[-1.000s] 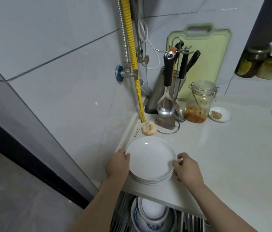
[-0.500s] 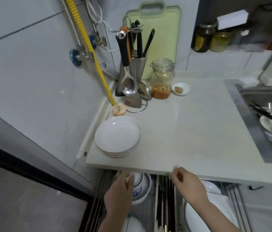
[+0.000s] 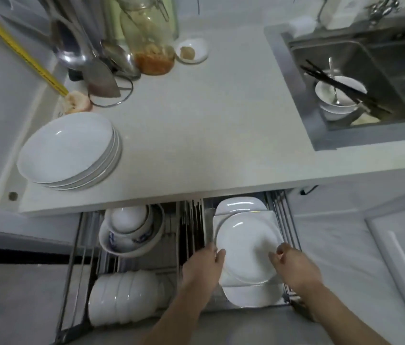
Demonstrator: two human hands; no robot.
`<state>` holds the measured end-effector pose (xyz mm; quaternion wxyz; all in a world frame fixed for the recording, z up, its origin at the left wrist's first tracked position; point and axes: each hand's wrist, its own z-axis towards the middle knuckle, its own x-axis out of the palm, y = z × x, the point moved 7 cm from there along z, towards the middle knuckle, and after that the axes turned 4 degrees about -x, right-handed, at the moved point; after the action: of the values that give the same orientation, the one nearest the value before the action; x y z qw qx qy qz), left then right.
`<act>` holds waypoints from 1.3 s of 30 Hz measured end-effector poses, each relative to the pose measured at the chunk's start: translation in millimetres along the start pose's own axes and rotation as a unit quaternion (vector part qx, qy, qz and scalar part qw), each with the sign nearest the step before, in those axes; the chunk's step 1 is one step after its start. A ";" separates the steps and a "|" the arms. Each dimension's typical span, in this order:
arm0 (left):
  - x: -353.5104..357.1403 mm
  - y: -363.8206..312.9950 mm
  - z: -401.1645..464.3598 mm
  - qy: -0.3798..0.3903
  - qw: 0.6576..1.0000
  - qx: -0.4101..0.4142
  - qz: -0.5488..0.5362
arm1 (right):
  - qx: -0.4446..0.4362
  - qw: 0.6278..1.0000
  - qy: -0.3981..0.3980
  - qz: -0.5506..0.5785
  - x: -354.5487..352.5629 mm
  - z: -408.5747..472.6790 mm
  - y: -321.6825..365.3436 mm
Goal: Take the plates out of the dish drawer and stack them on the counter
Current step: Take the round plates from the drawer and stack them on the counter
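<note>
A stack of white round plates (image 3: 64, 148) sits on the pale counter (image 3: 209, 135) at its left end. Below the counter's front edge the wire dish drawer (image 3: 288, 220) is pulled out. In its right half lie several white plates; the top plate (image 3: 246, 250) rests on squarer ones (image 3: 251, 298). My left hand (image 3: 201, 267) grips the top plate's left rim, thumb on top. My right hand (image 3: 296, 270) is curled over its right rim. The plate still lies on the pile.
The drawer's left half holds nested bowls (image 3: 131, 230) and a row of white bowls on their side (image 3: 124, 297). At the counter's back stand a utensil holder (image 3: 77, 51), a glass jar (image 3: 151, 38) and a small dish (image 3: 191, 51). The sink (image 3: 395, 78) at right holds bowls and chopsticks.
My hands let go of the stack on the counter, dropped into the open drawer and closed on the top plate at the right. My view swung down and right.
</note>
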<state>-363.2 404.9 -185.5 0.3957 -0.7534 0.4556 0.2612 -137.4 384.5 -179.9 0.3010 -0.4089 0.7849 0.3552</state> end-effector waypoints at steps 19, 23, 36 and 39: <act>49.8 6.9 63.4 0.008 0.990 -0.104 0.096 | 0.097 0.995 0.021 -0.021 49.5 53.2 -38.5; 47.1 4.2 62.1 0.010 0.989 -0.092 0.116 | 0.093 0.995 0.011 -0.045 49.9 54.1 -36.4; -12.1 19.5 10.8 -0.046 0.996 -0.070 0.021 | 0.029 0.998 -0.012 -0.057 15.9 11.7 3.6; -32.2 25.4 -10.7 -0.051 0.996 -0.069 0.008 | 0.005 0.998 -0.018 -0.058 4.1 -5.0 19.2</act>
<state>-399.9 404.5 -164.4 0.3632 -0.7611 0.4215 0.3333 -156.7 386.6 -174.2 0.3376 -0.4455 0.7561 0.3404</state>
